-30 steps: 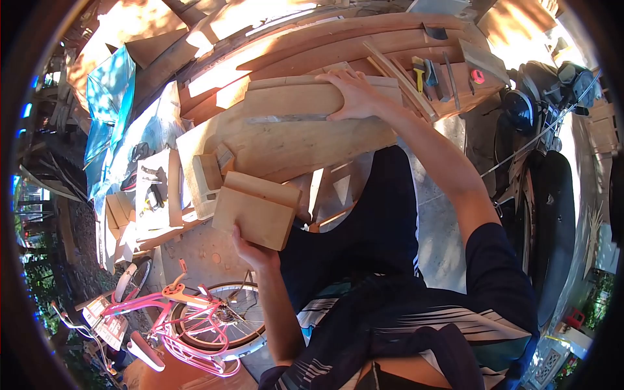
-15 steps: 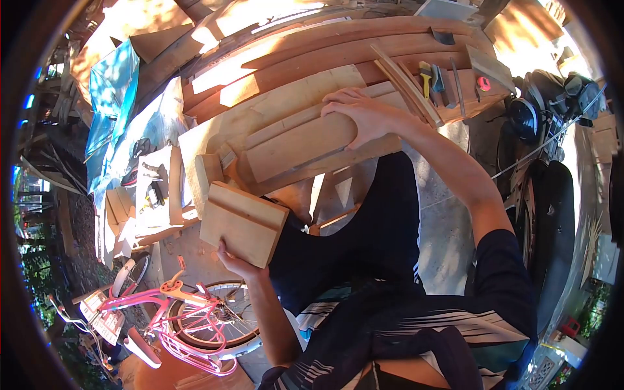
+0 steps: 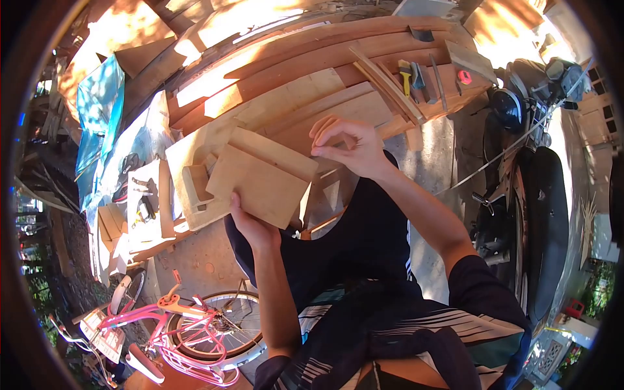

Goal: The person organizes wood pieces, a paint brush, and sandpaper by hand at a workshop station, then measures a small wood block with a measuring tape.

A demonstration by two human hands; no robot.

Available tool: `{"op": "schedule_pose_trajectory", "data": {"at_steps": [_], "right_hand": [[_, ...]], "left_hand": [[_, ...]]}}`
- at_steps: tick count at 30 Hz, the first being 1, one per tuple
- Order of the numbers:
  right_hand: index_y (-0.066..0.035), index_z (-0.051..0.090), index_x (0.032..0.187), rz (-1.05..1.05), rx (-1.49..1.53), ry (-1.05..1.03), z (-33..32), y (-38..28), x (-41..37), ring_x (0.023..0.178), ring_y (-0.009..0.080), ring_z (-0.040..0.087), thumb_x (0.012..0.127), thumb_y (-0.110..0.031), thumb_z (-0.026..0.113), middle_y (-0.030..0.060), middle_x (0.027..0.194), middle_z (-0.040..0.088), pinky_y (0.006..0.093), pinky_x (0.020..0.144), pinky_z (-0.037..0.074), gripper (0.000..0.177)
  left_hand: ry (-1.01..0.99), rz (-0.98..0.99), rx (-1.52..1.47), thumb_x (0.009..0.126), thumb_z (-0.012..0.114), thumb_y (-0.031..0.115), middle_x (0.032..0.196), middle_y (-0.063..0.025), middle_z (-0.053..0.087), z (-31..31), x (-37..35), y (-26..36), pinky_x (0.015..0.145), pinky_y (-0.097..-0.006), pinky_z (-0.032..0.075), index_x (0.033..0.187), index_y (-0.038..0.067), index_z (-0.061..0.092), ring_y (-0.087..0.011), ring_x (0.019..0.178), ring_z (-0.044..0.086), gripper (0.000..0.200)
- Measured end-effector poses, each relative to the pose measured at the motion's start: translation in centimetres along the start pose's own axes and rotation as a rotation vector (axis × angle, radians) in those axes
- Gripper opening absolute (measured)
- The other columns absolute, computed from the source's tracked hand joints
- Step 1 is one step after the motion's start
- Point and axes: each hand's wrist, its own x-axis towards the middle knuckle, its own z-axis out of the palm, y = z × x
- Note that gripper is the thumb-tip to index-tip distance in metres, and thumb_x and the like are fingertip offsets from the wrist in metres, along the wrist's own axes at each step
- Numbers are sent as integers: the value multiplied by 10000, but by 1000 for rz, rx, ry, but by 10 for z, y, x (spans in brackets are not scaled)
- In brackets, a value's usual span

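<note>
A flat wooden piece with a raised strip along its upper edge [image 3: 260, 185] is held up in my left hand [image 3: 255, 224], thumb on its face and fingers beneath. My right hand [image 3: 354, 146] is just off the piece's right corner, its fingers curved and apart from the thumb, with nothing visible between them. Behind the held piece, a long wooden board [image 3: 344, 114] lies on the workbench [image 3: 312, 49], partly hidden by it. A small wooden block [image 3: 195, 185] sits to the left of the held piece.
A yellow-handled tool [image 3: 405, 78], thin wooden strips [image 3: 387, 84] and a pink tape measure [image 3: 463, 77] lie on the bench's right side. Blue plastic sheeting [image 3: 101, 110] hangs at left. A pink bicycle [image 3: 162, 318] is at lower left, and a motorbike [image 3: 543, 221] stands at right.
My right hand has lifted off the long board and come down towards the held piece. My left hand has raised the wooden piece up and to the right, over the board.
</note>
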Motion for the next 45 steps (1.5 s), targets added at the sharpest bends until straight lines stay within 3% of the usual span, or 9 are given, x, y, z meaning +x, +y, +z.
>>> {"op": "schedule_pose_trajectory", "data": {"at_steps": [3,7,14,17,21,27,36,41,45], "right_hand": [[-29,675,835,-159,79,51,-10,-29,-8,865,189,660,751,33,829,76,870,694,300,780,515,186],[-43,650,818,-391,-309,-6,-24,-64,-7,850,266,691,721,-4,849,100,803,734,384,798,505,225],[-13,731,1005,-172,-413,56,-34,-37,-22,948,309,718,842,20,728,133,911,751,406,868,538,167],[-59,688,1195,-71,-484,-109,-58,-14,-15,1170,353,622,861,-106,742,197,1205,674,446,974,497,341],[-223,362,1523,-49,-988,-502,-62,7,16,1466,396,239,651,-471,864,203,1582,287,560,1186,207,1036],[-253,307,1547,-26,-1132,-877,-61,67,58,1384,379,345,528,-541,889,181,1442,439,587,1146,232,1208],[-253,376,1503,-14,-1128,-812,-58,56,54,1273,331,429,580,-556,845,173,1334,488,514,1043,311,1078],[-238,452,1434,-144,-1274,-481,-83,24,44,1271,345,429,563,-488,841,174,1323,493,522,1046,315,987],[-199,462,1410,-29,-1184,-223,-126,-22,38,1308,369,418,529,-385,880,151,1346,500,523,1094,299,992]], "left_hand": [[-66,-14,-23,1015,404,457,1418,-124,506,5,-3,3,1071,-428,427,1457,41,376,-281,1312,500,608],[-42,-32,-49,1013,418,448,1427,-122,497,3,-10,3,1076,-427,419,1461,47,378,-280,1324,488,602],[15,-28,-48,1020,384,430,1406,-116,510,-11,-16,2,1058,-434,444,1448,55,394,-285,1291,517,569],[41,11,16,1012,387,435,1393,-125,514,-35,-18,8,1029,-442,471,1442,52,396,-287,1266,538,575],[118,9,65,1002,397,446,1374,-129,520,-60,-25,17,1007,-449,488,1436,52,399,-289,1244,553,586],[188,60,146,989,412,456,1370,-127,512,-67,-30,24,987,-454,503,1420,58,407,-295,1241,547,587],[155,68,212,980,423,473,1340,-118,514,-47,-15,20,981,-440,508,1412,57,414,-280,1238,538,600],[94,0,201,976,437,487,1362,-120,516,-38,-8,19,969,-454,516,1428,67,414,-297,1231,554,617],[51,-22,196,1008,414,474,1393,-118,512,-24,1,15,1019,-438,480,1443,64,412,-293,1250,547,597]]}}
